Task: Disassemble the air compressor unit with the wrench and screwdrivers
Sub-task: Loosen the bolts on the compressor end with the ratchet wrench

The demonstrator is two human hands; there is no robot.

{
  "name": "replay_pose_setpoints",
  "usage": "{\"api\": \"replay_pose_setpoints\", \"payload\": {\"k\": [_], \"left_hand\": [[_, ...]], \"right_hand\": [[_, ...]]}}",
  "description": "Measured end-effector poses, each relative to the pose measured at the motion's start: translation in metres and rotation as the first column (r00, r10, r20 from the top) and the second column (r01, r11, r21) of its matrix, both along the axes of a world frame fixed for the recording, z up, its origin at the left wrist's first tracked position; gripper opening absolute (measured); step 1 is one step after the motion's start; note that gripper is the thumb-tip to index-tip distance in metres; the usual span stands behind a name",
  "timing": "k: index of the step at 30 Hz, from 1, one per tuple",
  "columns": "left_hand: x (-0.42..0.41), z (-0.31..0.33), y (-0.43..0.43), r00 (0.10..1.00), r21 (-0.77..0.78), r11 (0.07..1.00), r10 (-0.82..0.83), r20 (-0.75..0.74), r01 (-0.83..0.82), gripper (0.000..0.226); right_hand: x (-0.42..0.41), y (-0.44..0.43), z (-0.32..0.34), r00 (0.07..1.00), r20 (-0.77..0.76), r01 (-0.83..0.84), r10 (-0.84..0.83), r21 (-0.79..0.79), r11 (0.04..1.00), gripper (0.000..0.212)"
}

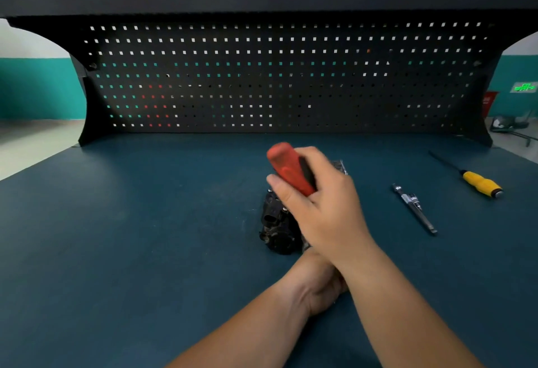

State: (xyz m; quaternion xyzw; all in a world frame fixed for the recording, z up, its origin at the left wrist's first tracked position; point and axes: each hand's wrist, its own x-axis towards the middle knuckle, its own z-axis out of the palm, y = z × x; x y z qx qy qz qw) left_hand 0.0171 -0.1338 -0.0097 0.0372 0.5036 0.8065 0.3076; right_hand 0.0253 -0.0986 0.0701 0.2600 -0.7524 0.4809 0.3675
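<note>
Right hand (317, 204): yours, wrapped firmly round the red-handled screwdriver (286, 167), whose butt points up and away to the left; its shaft and tip are hidden under your palm, so the fastener it meets cannot be told. Left hand (317, 283): tucked beneath your right forearm at the near end of the work. Its fingers are mostly covered, so whether it grips the unit or only steadies it cannot be told. Air compressor unit (276, 222): black, lying on the blue-green bench mat (145, 222) directly under your right hand and just beyond your left. Its long axis runs away from you, with a silvery part showing past your right knuckles at the far end. Governing relation, as a judgement: the driver stands down onto the top of the unit, so your right hand is the working hand and your left the brace. Your crossed forearm blocks your own view of the near end. Wrench (414, 207): slim, metal, lying to the right of the unit, well apart, on your right hand's side. Yellow-handled screwdriver (480, 183): farther right and farther back, blade pointing away and left. Black pegboard (262, 76): upright along the bench's rear edge, no tools seen hanging on it.
</note>
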Motion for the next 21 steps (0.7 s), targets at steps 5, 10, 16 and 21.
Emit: {"api": "replay_pose_setpoints", "payload": {"k": [5,10,16,21], "left_hand": [[-0.001,-0.004,0.005,0.999,0.002,0.999,0.033,-0.013,-0.033,0.038],[-0.002,-0.004,0.008,0.999,0.020,0.999,0.036,0.022,-0.036,0.037],[0.000,-0.001,0.007,0.999,-0.013,1.000,0.015,0.048,-0.015,0.025],[0.000,-0.001,0.006,0.999,-0.046,0.999,0.008,0.053,-0.005,0.025]], "right_hand": [[0.009,0.041,0.009,0.999,-0.009,-0.031,0.031,-0.605,0.796,0.011],[0.010,0.097,-0.009,0.998,0.059,0.051,0.035,-0.981,0.185,0.012],[0.010,0.110,-0.035,0.990,0.132,0.134,0.055,-0.990,-0.033,0.021],[0.009,0.091,-0.004,0.999,0.032,0.027,0.006,-0.935,0.354,0.016]]}}
